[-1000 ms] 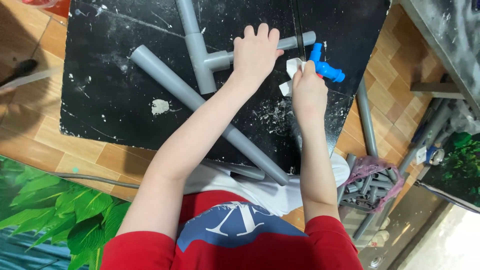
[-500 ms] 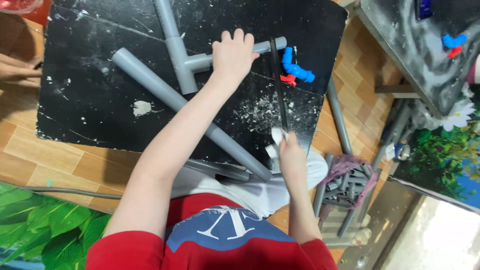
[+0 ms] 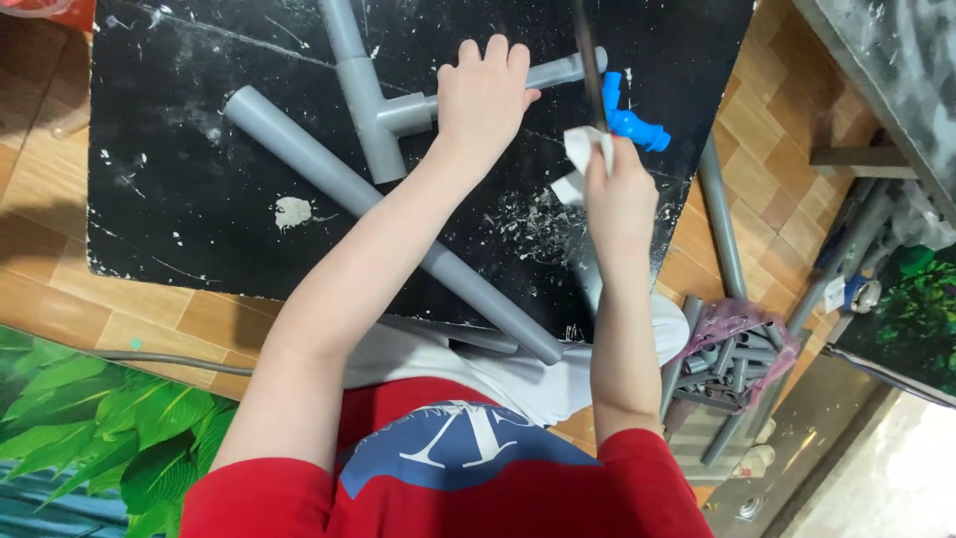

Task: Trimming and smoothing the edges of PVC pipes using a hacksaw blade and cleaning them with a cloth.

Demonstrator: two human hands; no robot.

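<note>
the fingers [image 3: 490,62] of the left hand [image 3: 485,100] are laid flat and pressed on a thin grey pipe [image 3: 558,72], which runs out of a grey tee fitting [image 3: 370,112] toward three o'clock. the right hand [image 3: 619,194] is clenched around a folded white cloth [image 3: 579,159] and what appears to be a thin dark blade [image 3: 590,62], rising toward twelve o'clock across the pipe. a blue tap [image 3: 629,120] lies just beside the cloth, at two o'clock from the right hand. the blade could probably skid on the smooth round plastic toward the left fingers, which lie near. the black board [image 3: 199,179] is matte, scratched and flecked with white. a long thick grey pipe [image 3: 388,219] lies diagonally across it.
</note>
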